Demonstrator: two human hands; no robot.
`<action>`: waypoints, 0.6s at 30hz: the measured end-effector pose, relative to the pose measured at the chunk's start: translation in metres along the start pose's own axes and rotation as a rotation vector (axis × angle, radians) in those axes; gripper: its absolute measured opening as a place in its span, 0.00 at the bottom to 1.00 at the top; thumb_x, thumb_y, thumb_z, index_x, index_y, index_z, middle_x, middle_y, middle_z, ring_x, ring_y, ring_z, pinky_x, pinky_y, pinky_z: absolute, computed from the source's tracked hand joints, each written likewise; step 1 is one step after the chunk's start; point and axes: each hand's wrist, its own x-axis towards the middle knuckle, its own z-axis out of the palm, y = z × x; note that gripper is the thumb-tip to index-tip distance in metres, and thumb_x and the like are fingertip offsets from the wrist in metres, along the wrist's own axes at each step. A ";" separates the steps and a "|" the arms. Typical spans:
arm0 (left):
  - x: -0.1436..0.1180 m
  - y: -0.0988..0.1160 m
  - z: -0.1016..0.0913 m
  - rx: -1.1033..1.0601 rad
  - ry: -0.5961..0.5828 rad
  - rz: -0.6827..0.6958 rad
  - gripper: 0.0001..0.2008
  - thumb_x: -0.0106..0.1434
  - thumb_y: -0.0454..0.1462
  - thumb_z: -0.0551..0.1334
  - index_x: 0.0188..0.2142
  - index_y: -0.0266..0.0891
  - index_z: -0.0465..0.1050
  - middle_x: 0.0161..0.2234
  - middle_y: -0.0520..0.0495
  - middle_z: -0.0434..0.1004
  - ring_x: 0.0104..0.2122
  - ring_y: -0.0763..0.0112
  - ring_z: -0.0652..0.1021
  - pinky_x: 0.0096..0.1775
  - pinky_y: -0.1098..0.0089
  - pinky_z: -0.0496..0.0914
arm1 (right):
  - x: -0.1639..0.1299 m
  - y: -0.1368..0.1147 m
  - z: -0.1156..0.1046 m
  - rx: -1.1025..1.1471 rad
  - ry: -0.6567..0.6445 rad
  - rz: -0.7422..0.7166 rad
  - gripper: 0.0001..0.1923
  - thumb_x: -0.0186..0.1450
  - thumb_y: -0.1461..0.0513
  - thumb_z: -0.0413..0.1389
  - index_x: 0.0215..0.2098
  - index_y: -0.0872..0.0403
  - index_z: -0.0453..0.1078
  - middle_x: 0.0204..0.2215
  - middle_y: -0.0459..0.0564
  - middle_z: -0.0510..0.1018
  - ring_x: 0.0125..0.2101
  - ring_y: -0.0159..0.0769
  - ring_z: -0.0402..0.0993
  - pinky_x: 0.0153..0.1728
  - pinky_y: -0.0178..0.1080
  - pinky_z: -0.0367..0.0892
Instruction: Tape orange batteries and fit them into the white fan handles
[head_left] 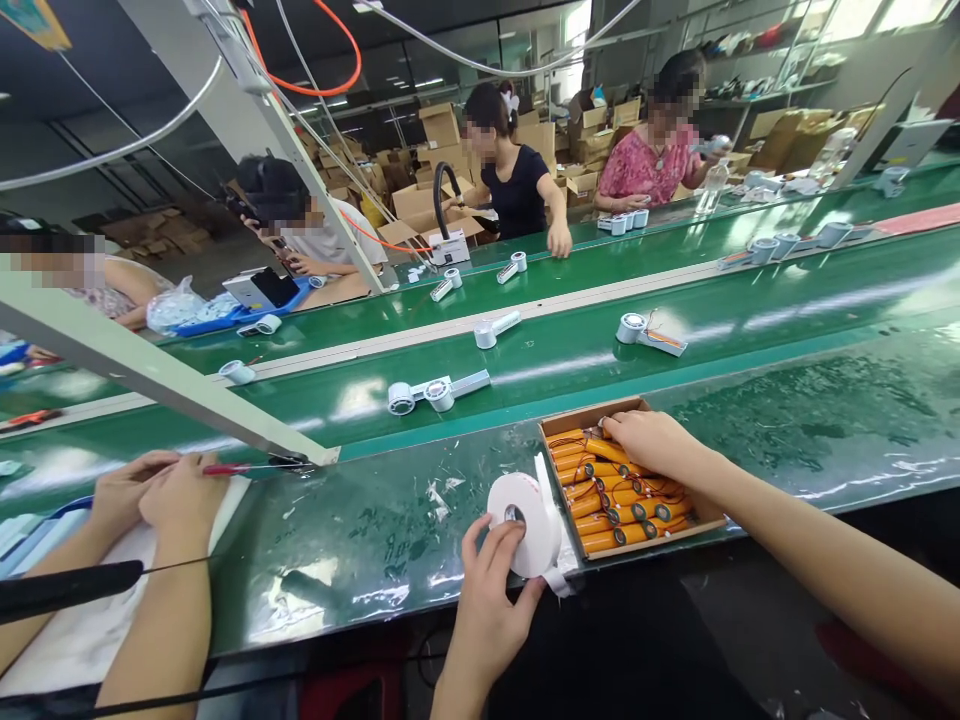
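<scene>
My left hand [491, 580] grips a white roll of tape [529, 520] standing on edge on the green bench, with a loose strip of tape sticking up from it. My right hand [652, 440] reaches into a shallow cardboard box [705, 515] and its fingers rest on the orange cylindrical battery cells [611, 500] with wires that fill the box. Whether the fingers have closed around a cell is hidden.
A co-worker's two hands [154, 495] work with red-handled pliers [247, 467] at my left. White fan parts [431, 392] and another white fan part [645, 333] lie on the green conveyor belt. Several people sit across the line before stacked cardboard boxes. A slanted metal bar [165, 385] crosses the left.
</scene>
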 end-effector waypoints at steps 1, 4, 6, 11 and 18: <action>0.002 0.002 0.001 0.016 0.025 0.012 0.23 0.66 0.35 0.64 0.61 0.43 0.67 0.60 0.39 0.71 0.65 0.46 0.62 0.61 0.42 0.69 | -0.002 0.003 -0.003 0.036 0.013 0.012 0.10 0.73 0.67 0.50 0.46 0.56 0.72 0.43 0.56 0.79 0.43 0.45 0.79 0.42 0.39 0.72; 0.006 0.012 0.002 0.062 0.068 0.065 0.24 0.66 0.33 0.64 0.61 0.43 0.67 0.59 0.39 0.72 0.65 0.45 0.62 0.60 0.41 0.69 | -0.018 0.011 -0.013 0.428 0.191 0.059 0.13 0.76 0.60 0.49 0.54 0.53 0.71 0.45 0.53 0.80 0.44 0.43 0.79 0.45 0.39 0.73; 0.011 0.022 0.001 0.090 0.070 0.102 0.25 0.65 0.32 0.64 0.61 0.43 0.67 0.58 0.40 0.72 0.64 0.44 0.62 0.60 0.40 0.68 | -0.034 0.011 -0.022 0.852 0.368 0.077 0.19 0.77 0.55 0.50 0.62 0.51 0.67 0.51 0.53 0.78 0.50 0.42 0.77 0.50 0.40 0.74; 0.025 0.045 -0.001 0.133 0.046 0.191 0.26 0.65 0.32 0.64 0.62 0.41 0.67 0.58 0.40 0.73 0.63 0.43 0.63 0.62 0.43 0.68 | -0.074 -0.021 -0.034 1.336 0.389 0.106 0.33 0.72 0.46 0.61 0.69 0.51 0.63 0.57 0.54 0.75 0.56 0.46 0.74 0.58 0.45 0.74; 0.034 0.061 -0.004 0.235 0.056 0.243 0.26 0.65 0.30 0.64 0.62 0.40 0.68 0.58 0.43 0.74 0.64 0.42 0.61 0.61 0.45 0.68 | -0.104 -0.049 -0.036 1.284 0.294 0.075 0.27 0.76 0.50 0.56 0.71 0.44 0.61 0.58 0.49 0.75 0.55 0.45 0.75 0.56 0.44 0.76</action>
